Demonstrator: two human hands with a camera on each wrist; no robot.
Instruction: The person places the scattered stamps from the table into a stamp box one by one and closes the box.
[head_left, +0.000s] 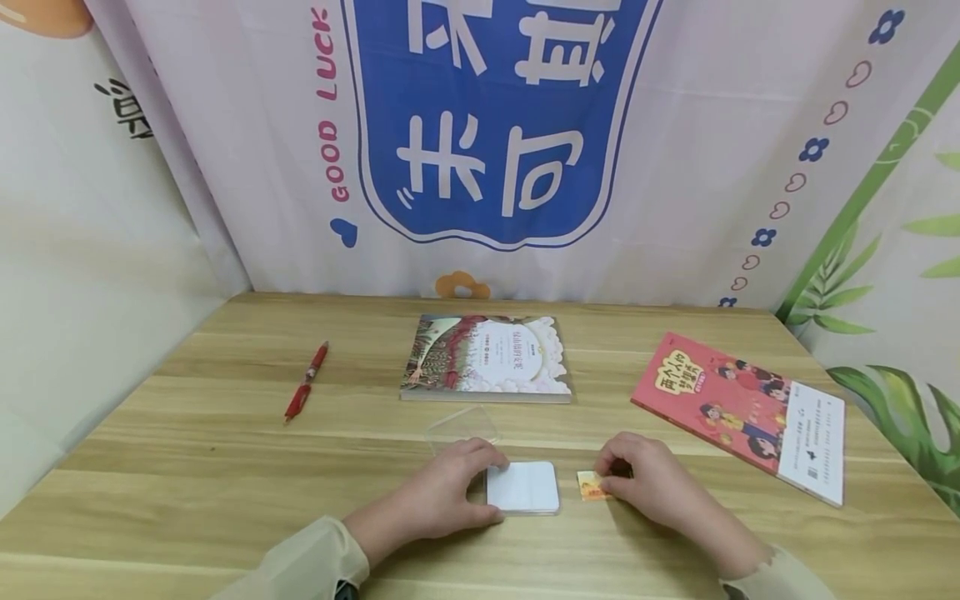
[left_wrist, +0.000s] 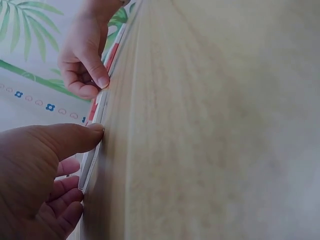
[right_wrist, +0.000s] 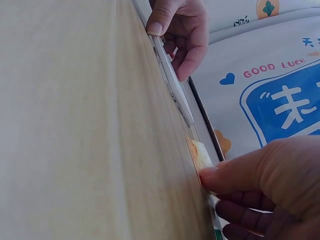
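Note:
In the head view my left hand [head_left: 448,493] holds a shallow clear case [head_left: 523,513] by its left side, thumb at the near edge and a finger at the far one. White sheets or cards [head_left: 523,486] lie inside it. To the right, my right hand [head_left: 651,477] pinches a small yellow-orange card [head_left: 591,486] by its right part, down at the tabletop. The right wrist view shows the thumb on this card [right_wrist: 199,152], a little apart from the case [right_wrist: 172,85]. Behind the left hand lies a transparent lid [head_left: 465,425], partly covered by the fingers.
On the wooden table [head_left: 225,483], a picture book [head_left: 487,357] lies at the back middle. A red book [head_left: 742,412] lies at an angle on the right, close to the right hand. A red pen [head_left: 306,382] rests at the left. A printed curtain [head_left: 285,183] hangs behind the table.

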